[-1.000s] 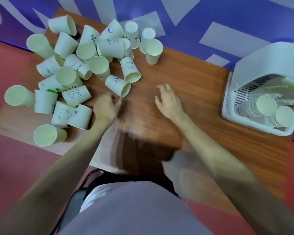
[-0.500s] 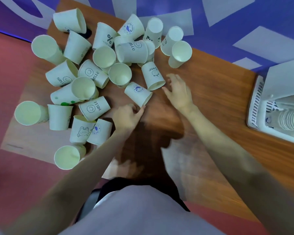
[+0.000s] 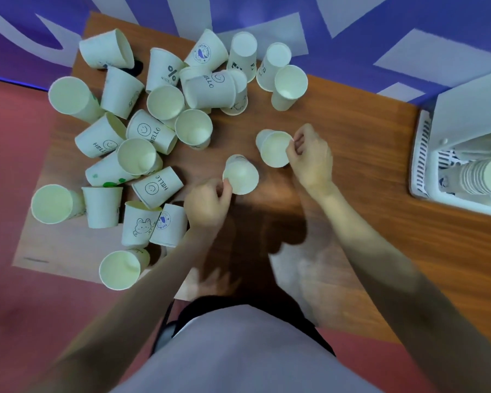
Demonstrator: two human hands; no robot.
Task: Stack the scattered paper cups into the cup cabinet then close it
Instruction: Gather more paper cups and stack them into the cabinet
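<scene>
Several white paper cups (image 3: pixel 153 129) lie scattered over the left half of the wooden table (image 3: pixel 352 171), some upright, some on their sides. My left hand (image 3: pixel 207 204) pinches the rim of one paper cup (image 3: pixel 241 175) at the table's middle, its mouth facing me. My right hand (image 3: pixel 311 156) pinches the rim of a second cup (image 3: pixel 275 148) just to the right. The white cup cabinet (image 3: pixel 428 154) stands open at the right edge with stacks of cups (image 3: pixel 482 177) inside.
The table's front edge runs close to my body. A blue and white patterned wall lies behind the table, and red floor shows at the left. Bare wood lies between my hands and the cabinet.
Both hands reached to the pile's right edge and each took hold of a cup by its rim. The two cups now sit lifted apart from the pile, mouths up.
</scene>
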